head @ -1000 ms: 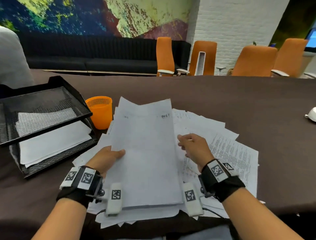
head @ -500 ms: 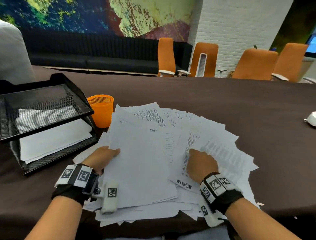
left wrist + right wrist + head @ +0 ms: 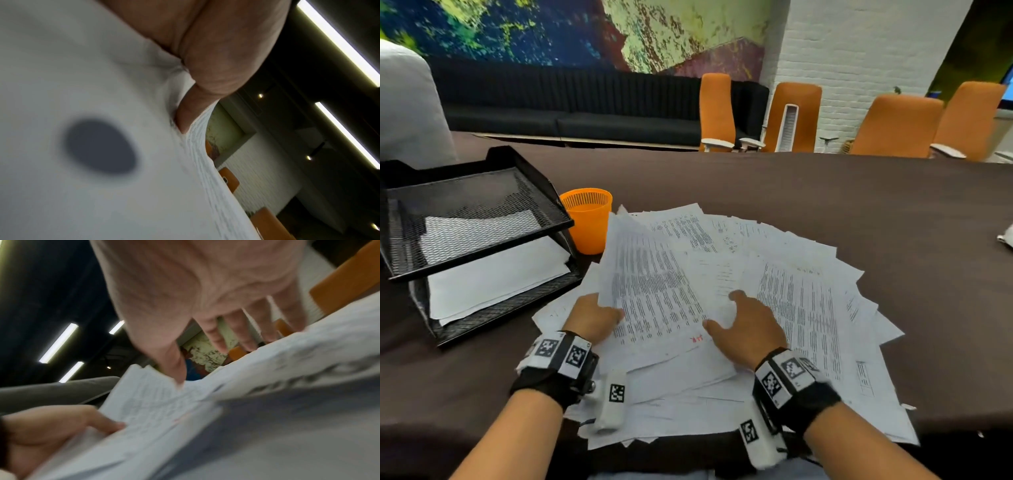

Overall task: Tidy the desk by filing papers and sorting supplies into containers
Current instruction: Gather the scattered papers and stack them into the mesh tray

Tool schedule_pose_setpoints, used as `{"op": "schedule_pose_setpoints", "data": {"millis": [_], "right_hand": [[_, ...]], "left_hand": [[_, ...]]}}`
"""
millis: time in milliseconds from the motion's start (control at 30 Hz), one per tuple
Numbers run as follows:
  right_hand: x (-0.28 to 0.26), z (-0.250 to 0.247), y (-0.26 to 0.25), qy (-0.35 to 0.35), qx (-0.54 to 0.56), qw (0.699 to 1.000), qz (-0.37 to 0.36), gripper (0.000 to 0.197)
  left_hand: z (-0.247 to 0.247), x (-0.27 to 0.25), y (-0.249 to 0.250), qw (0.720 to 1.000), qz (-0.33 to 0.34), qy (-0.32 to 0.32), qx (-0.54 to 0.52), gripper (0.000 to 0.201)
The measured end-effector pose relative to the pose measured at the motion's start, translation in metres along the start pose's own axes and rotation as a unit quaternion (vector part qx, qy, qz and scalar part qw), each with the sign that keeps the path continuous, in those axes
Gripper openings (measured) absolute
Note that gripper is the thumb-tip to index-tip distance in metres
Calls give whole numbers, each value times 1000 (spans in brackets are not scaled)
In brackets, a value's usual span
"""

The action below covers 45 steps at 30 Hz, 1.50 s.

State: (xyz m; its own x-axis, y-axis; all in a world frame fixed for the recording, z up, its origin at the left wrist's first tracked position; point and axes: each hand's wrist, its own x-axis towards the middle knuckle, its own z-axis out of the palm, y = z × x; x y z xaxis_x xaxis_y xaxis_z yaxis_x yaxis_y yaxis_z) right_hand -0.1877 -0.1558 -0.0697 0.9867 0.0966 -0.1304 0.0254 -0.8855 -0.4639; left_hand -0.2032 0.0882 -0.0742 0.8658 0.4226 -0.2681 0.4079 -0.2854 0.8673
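Observation:
A big fan of loose printed papers point(image 3: 808, 308) covers the dark table point(image 3: 825, 205) in front of me. My left hand point(image 3: 599, 317) pinches the near left edge of a printed sheet point(image 3: 654, 291) that lies on a thin sheaf, thumb on top and fingers hidden below; the left wrist view shows the thumb point(image 3: 205, 81) pressed into white paper point(image 3: 82, 81). My right hand point(image 3: 746, 322) rests on the pile with straight, spread fingers point(image 3: 236, 331), its thumb tip touching that sheet's right edge point(image 3: 154, 402).
A black two-tier mesh tray point(image 3: 544, 192) stands at the left with white sheets point(image 3: 496, 274) in its lower tier. An orange mesh cup point(image 3: 587, 219) sits beside it, touching the papers' far corner. A small white object point(image 3: 1007, 238) lies at the right edge. Orange chairs point(image 3: 893, 126) line the far side.
The blank sheaf both hands held up has come down. My right hand let go, dropped onto the fanned papers, then slid left. A printed sheet now tops the left hand's sheaf.

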Motion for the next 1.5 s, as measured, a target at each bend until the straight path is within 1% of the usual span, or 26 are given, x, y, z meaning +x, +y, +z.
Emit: {"op": "schedule_pose_setpoints", "data": {"millis": [67,133,200,233,300,333,400,467,533,600,667,700,733,800,833,867,900,933,967,1000,1033,1067,1133,1233,1400,1500], "right_hand": [[7,-1,15,-94,-74,990,70,105],[8,3,23,-124,-110,982,87,107],[4,0,23,-120,-164,976,81,88],[2,-4,21,-112,-186,974,70,70],[0,-10,16,-57,-169,984,25,35],[-3,-12,11,-25,-142,990,-1,29],[-13,-11,-3,10,-107,992,-61,26],[-26,-1,-20,2,-96,987,-128,21],[-41,11,-36,-27,-79,978,-192,14],[-48,20,-41,-60,-53,976,-200,29],[-45,15,-38,-51,3,988,-146,44],[-40,8,-33,-17,49,992,-116,47],[-32,-3,-26,40,99,990,-87,51],[-11,-31,-8,161,208,964,-42,76],[-2,-48,1,187,273,943,-22,89],[5,-63,10,174,354,919,-23,97],[11,-78,17,124,437,889,-48,96],[12,-89,21,47,500,860,-86,86],[11,-100,21,-21,529,840,-121,69],[7,-108,19,-63,534,829,-152,52],[3,-113,15,-74,530,826,-178,39],[-1,-116,12,-66,523,825,-203,32],[-4,-118,8,-32,515,820,-247,28],[-6,-119,7,3,511,815,-273,32],[-6,-118,13,3,484,832,-272,38],[-4,-121,16,-4,477,836,-269,47]], "left_hand": [[-14,6,1,1000,-7,3,22,21],[-22,9,3,999,-10,-10,41,23],[-23,9,3,999,-12,-20,39,25],[-22,9,3,999,-13,-25,35,27],[-15,8,1,998,-16,-51,25,32],[-10,6,2,997,-17,-72,10,33],[5,3,5,994,-15,-101,-37,30],[21,-2,10,986,-22,-129,-104,30],[34,-6,10,977,-28,-155,-141,42],[42,-7,4,982,-3,-152,-115,37],[45,-8,0,990,39,-116,-73,25],[44,-9,2,991,57,-95,-72,21],[41,-13,9,990,72,-83,-88,24],[31,-17,24,979,95,-81,-160,28],[25,-20,33,969,110,-83,-204,28],[20,-25,41,958,127,-89,-240,28],[16,-30,50,947,141,-96,-272,27],[12,-36,56,938,158,-106,-291,26],[11,-43,63,928,178,-114,-308,24],[11,-49,69,919,200,-118,-317,22],[12,-56,75,912,221,-112,-327,23],[13,-60,80,906,242,-96,-334,28],[15,-66,85,894,277,-60,-347,36],[16,-69,87,884,307,-41,-350,26],[19,-68,82,879,323,-67,-343,37],[20,-64,79,882,334,-85,-323,30]]}}
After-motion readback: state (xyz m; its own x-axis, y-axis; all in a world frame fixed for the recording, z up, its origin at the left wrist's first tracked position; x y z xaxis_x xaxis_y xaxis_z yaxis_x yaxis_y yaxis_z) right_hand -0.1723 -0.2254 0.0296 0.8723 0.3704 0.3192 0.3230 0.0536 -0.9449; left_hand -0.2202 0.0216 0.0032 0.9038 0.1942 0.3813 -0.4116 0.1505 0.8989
